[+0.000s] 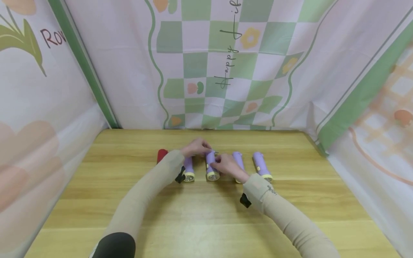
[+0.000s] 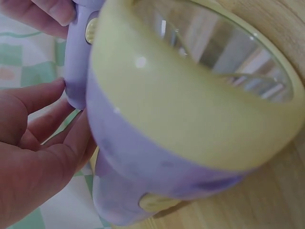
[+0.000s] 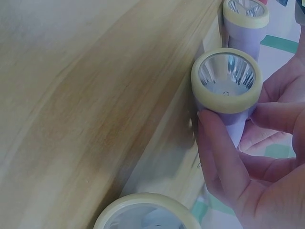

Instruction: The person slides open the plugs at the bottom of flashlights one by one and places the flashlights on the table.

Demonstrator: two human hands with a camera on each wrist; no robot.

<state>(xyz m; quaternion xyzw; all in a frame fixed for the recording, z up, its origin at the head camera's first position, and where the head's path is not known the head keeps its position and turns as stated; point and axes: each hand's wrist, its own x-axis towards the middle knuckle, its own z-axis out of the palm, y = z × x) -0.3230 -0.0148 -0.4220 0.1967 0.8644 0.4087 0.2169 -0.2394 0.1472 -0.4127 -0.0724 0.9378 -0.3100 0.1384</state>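
Where my left sleeve (image 1: 135,200) crosses the row, a red object (image 1: 161,154) shows only in part; its remainder is hidden and I cannot identify it. Beside it lies the left purple flashlight (image 1: 188,165), tail covered by my wrist; in the left wrist view its yellow rim looms large, cut off at the top edge. My left hand (image 1: 196,147) pinches the tail of the middle flashlight (image 1: 211,171), which is over the centre of the wooden table (image 1: 206,222), lens towards me. Contact with the surface cannot be confirmed. A small item by its tail is too small to make out. My right hand (image 1: 228,165) grips its barrel and partly conceals the fourth flashlight (image 1: 238,158). Furthest right, the fifth flashlight (image 1: 262,165) is almost wholly visible, lens end nearest my cuff.
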